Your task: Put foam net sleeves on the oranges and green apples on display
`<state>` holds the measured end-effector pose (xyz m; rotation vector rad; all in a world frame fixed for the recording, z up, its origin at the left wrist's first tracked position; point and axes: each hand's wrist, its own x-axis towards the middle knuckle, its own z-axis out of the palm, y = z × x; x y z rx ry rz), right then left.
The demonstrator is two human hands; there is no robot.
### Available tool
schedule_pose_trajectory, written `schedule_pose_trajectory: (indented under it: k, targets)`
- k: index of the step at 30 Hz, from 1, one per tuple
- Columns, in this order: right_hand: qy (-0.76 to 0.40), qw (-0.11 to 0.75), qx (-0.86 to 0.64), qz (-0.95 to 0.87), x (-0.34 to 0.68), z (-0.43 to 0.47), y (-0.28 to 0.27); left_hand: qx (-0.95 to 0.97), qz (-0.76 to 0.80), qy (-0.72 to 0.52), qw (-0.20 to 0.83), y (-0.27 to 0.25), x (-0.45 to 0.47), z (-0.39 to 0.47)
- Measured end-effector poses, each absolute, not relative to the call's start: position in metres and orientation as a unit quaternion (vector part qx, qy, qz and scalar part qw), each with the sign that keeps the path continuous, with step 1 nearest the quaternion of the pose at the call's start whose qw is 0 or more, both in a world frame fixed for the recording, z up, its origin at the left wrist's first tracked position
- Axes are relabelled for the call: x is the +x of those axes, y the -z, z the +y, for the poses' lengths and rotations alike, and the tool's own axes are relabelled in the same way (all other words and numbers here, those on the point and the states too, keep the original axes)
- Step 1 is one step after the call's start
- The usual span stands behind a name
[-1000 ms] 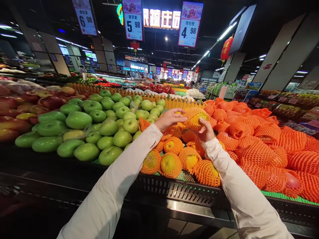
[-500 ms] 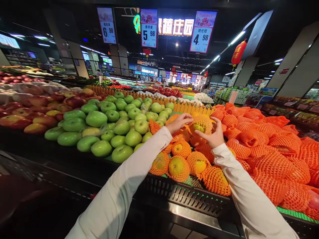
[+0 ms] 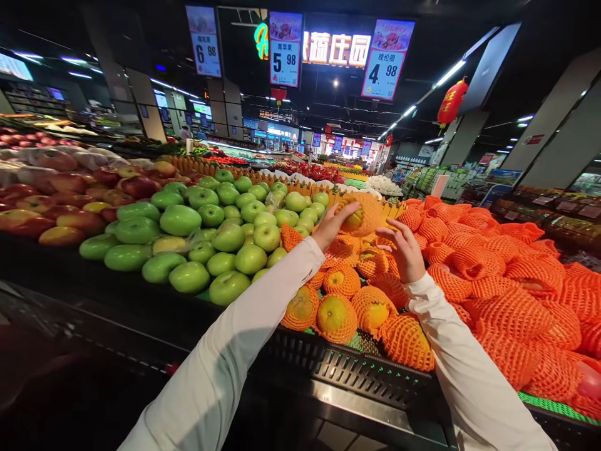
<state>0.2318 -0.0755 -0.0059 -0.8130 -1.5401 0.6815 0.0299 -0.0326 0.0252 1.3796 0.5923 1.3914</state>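
Observation:
An orange [image 3: 365, 216] in a yellow-orange foam net is held up by my left hand [image 3: 332, 227], whose fingers wrap round its left side. Just to the right, my right hand [image 3: 406, 250] is apart from the fruit, its fingers spread and holding nothing. Beneath both hands lie several more net-wrapped oranges [image 3: 334, 313] in a black slotted crate [image 3: 375, 376]. Part of the held fruit's skin shows through the net's opening, near my left fingers.
Green apples [image 3: 235, 241] are heaped on the left, with red apples [image 3: 70, 188] beyond them. Fruit in red-orange foam nets [image 3: 498, 263] fills the right side. A small yellow fence [image 3: 361, 200] runs behind the oranges, and price signs [image 3: 387, 59] hang overhead.
My right hand has let go of the orange and opened. My left hand has lifted and turned the orange, moving it slightly up and left.

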Motion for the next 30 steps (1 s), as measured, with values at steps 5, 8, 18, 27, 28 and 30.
schedule_pose_trajectory:
  k: [5,8,18,27,28,30]
  targets:
    - [-0.342,0.576,-0.361,-0.649,0.226,-0.076,0.006,0.514,0.251,-0.558,0.602,-0.025,0.028,-0.032]
    - [-0.355,0.59,-0.355,-0.632,0.224,-0.074,0.007,0.566,0.266,-0.531,0.571,-0.024,0.03,-0.036]
    - [-0.352,0.617,-0.362,-0.603,0.229,-0.069,0.008,0.625,0.345,-0.496,0.493,-0.024,0.03,-0.042]
    - [-0.454,0.619,-0.379,-0.517,0.227,-0.068,0.005,0.613,0.312,-0.503,0.524,-0.019,0.029,-0.036]
    - [-0.462,0.62,-0.38,-0.508,0.227,-0.067,0.005,0.609,0.301,-0.503,0.534,-0.018,0.029,-0.036]
    - [-0.46,0.615,-0.383,-0.513,0.229,-0.064,0.006,0.602,0.282,-0.509,0.547,-0.018,0.03,-0.035]
